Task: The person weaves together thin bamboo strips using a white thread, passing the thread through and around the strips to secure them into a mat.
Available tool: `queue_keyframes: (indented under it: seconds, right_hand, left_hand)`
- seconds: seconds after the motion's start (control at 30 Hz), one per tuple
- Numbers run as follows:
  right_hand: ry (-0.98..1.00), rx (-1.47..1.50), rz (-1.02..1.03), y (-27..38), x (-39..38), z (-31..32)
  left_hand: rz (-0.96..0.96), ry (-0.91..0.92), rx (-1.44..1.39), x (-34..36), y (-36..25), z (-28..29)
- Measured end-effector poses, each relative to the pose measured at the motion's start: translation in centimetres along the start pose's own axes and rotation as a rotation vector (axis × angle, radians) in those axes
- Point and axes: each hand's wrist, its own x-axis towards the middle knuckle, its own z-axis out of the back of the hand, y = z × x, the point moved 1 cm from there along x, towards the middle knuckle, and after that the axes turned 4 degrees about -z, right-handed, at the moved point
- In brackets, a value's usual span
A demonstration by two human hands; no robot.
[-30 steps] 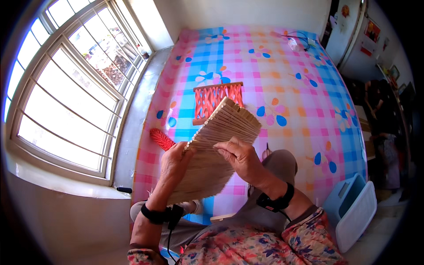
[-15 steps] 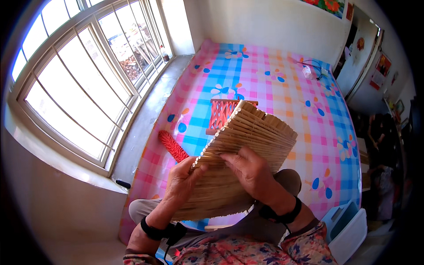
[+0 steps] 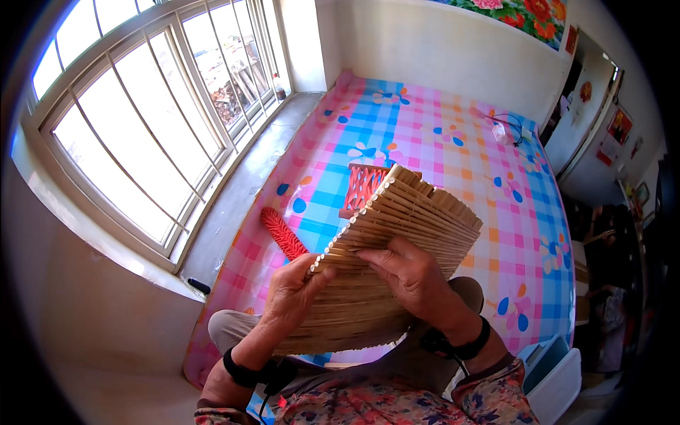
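Observation:
A mat of thin wooden sticks [image 3: 418,219], with pale round ends along its left edge, is held slanted over my lap. My left hand [image 3: 290,294] grips that left edge, thumb on top. My right hand [image 3: 414,276] has its thumb and fingers pinched on the sticks near the middle; the fingertips are partly hidden. Behind the mat, a red latticed piece with wooden bars [image 3: 365,185] is partly hidden on the checked bed cover [image 3: 489,248]. A red braided length [image 3: 282,232] lies to the left of the mat.
A barred window [image 3: 134,127] and grey sill [image 3: 248,166] with a small black object [image 3: 199,286] run along the left. A cable and clear item [image 3: 499,132] lie at the far right corner. A blue plastic bin [image 3: 552,375] stands at lower right, beside dark clutter [image 3: 602,255].
My view has tilted up, showing more of the back wall. The mat and both hands appear shifted slightly rightward in the picture, with the right hand still pinching the sticks.

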Motion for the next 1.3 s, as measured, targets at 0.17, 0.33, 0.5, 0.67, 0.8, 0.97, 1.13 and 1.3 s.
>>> queue_keyframes:
  seconds: [0.17, 0.33, 0.5, 0.67, 0.8, 0.97, 1.13, 1.3]
  right_hand:
    - [0.020, -0.014, 0.037, -0.2, 0.1, 0.3]
    - [0.045, -0.002, 0.032, -0.1, 0.2, 0.4]
    - [0.016, -0.023, 0.074, -0.3, 0.2, 0.3]
    - [0.063, -0.079, 0.010, 0.5, -0.1, 1.0]
    - [0.136, -0.128, -0.101, 2.1, -1.0, 2.0]
    - [0.144, -0.166, -0.282, 1.9, -4.5, 2.1]
    - [0.090, -0.067, -0.453, 0.0, -10.1, 0.3]
    - [0.006, 0.048, -0.472, -1.3, -13.6, -0.2]
  left_hand:
    - [-0.020, 0.011, 0.006, -0.1, 0.0, -0.1]
    - [0.001, 0.008, 0.014, -0.2, -0.2, 0.0]
    - [-0.002, 0.006, 0.031, -0.2, -0.5, -0.2]
    - [-0.119, -0.046, 0.296, -0.3, -1.8, -1.1]
    - [-0.204, -0.084, 0.412, -0.8, -1.5, -2.5]
    - [-0.426, -0.066, 0.602, -1.7, -0.4, -5.5]
    - [-0.462, 0.061, 0.693, -4.1, 2.1, -8.0]
    - [-0.443, 0.325, 0.697, -5.7, 3.4, -9.2]
